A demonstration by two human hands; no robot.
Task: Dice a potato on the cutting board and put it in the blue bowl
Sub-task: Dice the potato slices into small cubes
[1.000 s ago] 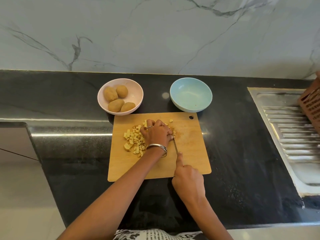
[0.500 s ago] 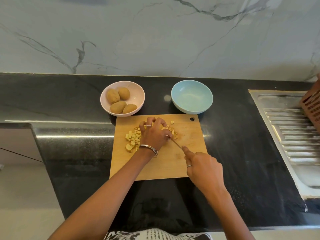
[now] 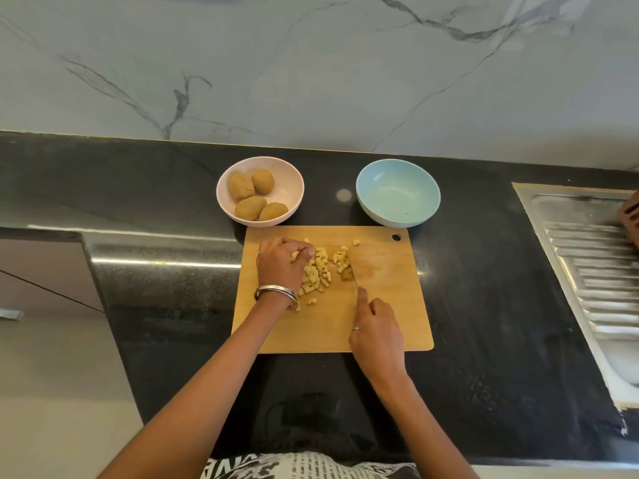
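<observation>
resting at the cutting board's [image 3: 397, 316] centre, the diced potato [image 3: 316, 271] lies in a loose heap — a smaller clump sits just toward 3 o'clock against the knife [image 3: 352, 271] blade. left hand [image 3: 280, 266] covers the heap's 9 o'clock side, its grip curled over some cubes. right hand [image 3: 375, 328], at the board's 6 o'clock, has its grip wrapped round the knife handle, index finger laid along the spine. blue bowl [image 3: 397, 191] stands on the counter [image 3: 484, 305] at 1 o'clock from the board — pink bowl [image 3: 294, 181] of whole potatoes [image 3: 256, 197] at 11 o'clock.
</observation>
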